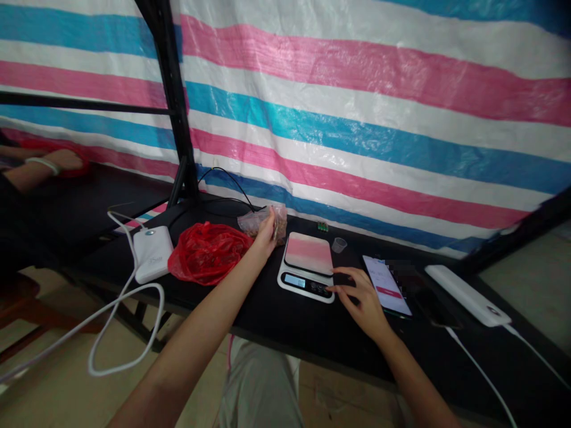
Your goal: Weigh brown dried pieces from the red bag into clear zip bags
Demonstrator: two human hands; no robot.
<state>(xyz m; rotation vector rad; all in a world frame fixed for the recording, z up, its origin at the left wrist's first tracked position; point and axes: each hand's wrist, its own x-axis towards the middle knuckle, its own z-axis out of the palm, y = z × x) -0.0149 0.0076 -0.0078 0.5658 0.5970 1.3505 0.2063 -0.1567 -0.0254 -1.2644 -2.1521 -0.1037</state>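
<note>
We see the left hand (266, 232) pinching a clear plastic bag of brownish contents (281, 221), its fingers closed on the film, though the far fingers are hidden from us. Held upright beside the flat white kitchen scale with a glossy pink-and-white platform (308, 261), the bag seems kept close yet off the plate, so that it adds no weight. The right hand (362, 296) grips nothing: its fingers are loosely spread, with tips at the dark button panel (314, 287) (the lit display is too small for us to read surely). The scale's panel faces the person, presumably for easy reach.

Behind the scale, we find a small, translucent plastic cup (339, 245) and green cylindrical batteries (323, 226). To the left, a crumpled, shiny red plastic bag (209, 254) lies softly slumped on the matte black tabletop (267, 315), against a smooth, rounded white power bank (153, 252).
</note>
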